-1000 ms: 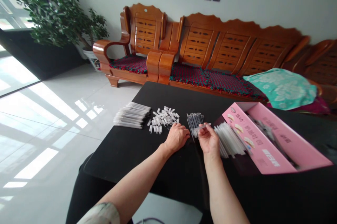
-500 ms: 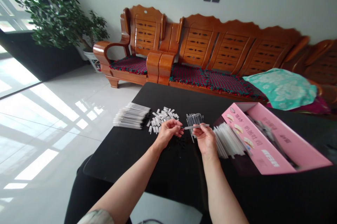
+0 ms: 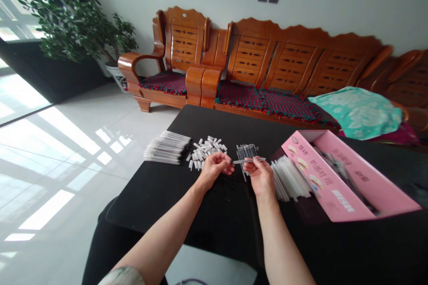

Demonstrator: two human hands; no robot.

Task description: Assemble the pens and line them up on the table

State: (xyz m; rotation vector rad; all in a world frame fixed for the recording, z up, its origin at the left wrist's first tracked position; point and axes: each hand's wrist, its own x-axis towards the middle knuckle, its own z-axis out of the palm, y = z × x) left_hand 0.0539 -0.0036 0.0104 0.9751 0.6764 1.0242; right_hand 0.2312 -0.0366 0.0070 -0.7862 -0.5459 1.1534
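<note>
Over the black table (image 3: pixel 157 204), a slim pen (image 3: pixel 242 161) lies nearly level between my two hands. My left hand (image 3: pixel 216 167) pinches its dark left end. My right hand (image 3: pixel 260 173) grips the translucent barrel towards its right end. Just behind my hands is a bunch of dark pen refills (image 3: pixel 246 149). White pen caps (image 3: pixel 205 149) are heaped beyond my left hand, and small black pieces (image 3: pixel 229 181) lie below it. Clear empty-looking pen barrels (image 3: pixel 290 180) are stacked right of my right hand. At the far left, pens (image 3: pixel 167 147) lie in a pile.
A pink open box (image 3: pixel 321 180) stands on the table's right side, with dark contents partly hidden. Behind the table runs a wooden sofa (image 3: pixel 287 59) with a turquoise cloth (image 3: pixel 359 111) on it. A potted plant (image 3: pixel 76 26) stands at the left.
Both hands stay almost where they were, holding the pen. Only a slight shift of the fingers shows.
</note>
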